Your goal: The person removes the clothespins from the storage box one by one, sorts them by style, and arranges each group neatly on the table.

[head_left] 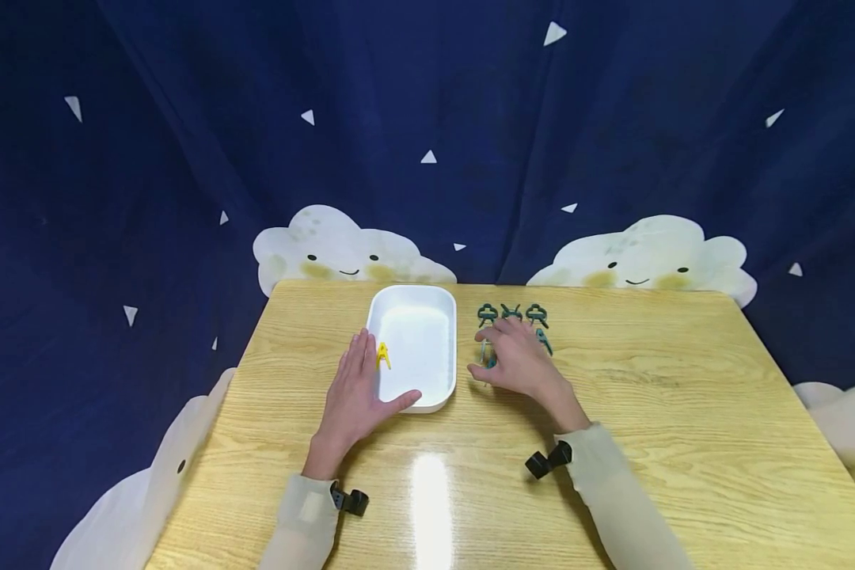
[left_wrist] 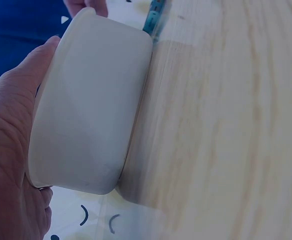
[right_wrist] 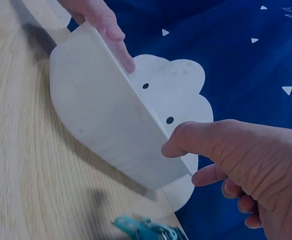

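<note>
A white plastic tray [head_left: 447, 348] stands on the wooden table, with a yellow clip [head_left: 382, 354] near its left wall. My left hand [head_left: 352, 402] rests on the tray's left rim, fingers straight, the thumb stretched along the front edge. To the tray's right, my right hand [head_left: 520, 360] hovers over a group of small clips, its thumb and fingers bent and apart with nothing between them. Behind its knuckles is a row of dark green clips, one being the left clip [head_left: 488, 313]. A teal clip [head_left: 545, 341] shows beyond the hand; others are partly hidden under it.
The wooden table [head_left: 655, 412] extends to both sides and toward me. A dark blue curtain [head_left: 427, 103] with white triangles and smiling clouds hangs behind and beside it. Each wrist wears a small black camera, such as the right camera [head_left: 539, 465].
</note>
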`<state>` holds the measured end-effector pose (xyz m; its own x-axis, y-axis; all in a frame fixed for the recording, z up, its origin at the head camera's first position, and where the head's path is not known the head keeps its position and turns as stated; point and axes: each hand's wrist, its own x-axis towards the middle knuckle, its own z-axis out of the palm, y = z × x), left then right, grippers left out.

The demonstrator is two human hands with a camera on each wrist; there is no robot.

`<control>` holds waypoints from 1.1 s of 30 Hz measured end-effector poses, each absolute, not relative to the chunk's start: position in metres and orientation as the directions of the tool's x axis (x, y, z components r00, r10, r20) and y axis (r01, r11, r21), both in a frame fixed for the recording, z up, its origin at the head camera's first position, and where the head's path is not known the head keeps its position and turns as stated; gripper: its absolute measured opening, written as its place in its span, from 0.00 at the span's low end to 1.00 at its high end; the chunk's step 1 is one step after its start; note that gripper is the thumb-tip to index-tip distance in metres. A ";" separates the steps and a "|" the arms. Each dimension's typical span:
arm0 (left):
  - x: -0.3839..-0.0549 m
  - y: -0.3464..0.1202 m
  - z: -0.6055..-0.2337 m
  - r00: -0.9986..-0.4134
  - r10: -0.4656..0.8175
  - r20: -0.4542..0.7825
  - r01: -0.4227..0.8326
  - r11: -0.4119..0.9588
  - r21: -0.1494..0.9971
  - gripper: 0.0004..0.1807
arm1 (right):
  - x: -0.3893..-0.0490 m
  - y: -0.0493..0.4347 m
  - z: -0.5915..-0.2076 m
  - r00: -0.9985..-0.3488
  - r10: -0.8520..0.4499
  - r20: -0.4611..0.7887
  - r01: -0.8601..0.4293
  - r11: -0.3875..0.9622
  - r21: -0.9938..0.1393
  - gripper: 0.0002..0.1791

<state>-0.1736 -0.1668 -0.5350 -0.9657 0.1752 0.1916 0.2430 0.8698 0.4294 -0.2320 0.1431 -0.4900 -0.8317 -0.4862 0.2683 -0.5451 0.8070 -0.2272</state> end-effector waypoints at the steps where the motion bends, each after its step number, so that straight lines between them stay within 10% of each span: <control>1: -0.174 -0.167 -0.535 -0.966 0.175 0.191 0.243 0.869 0.430 0.75 | -0.232 0.140 -0.489 -0.830 -0.489 0.268 -0.548 0.805 -0.228 0.29; 33: -0.174 -0.167 -0.535 -0.959 0.183 0.218 0.259 0.875 0.409 0.75 | -0.246 0.050 -0.490 -0.755 -0.612 0.234 -0.655 0.714 -0.246 0.26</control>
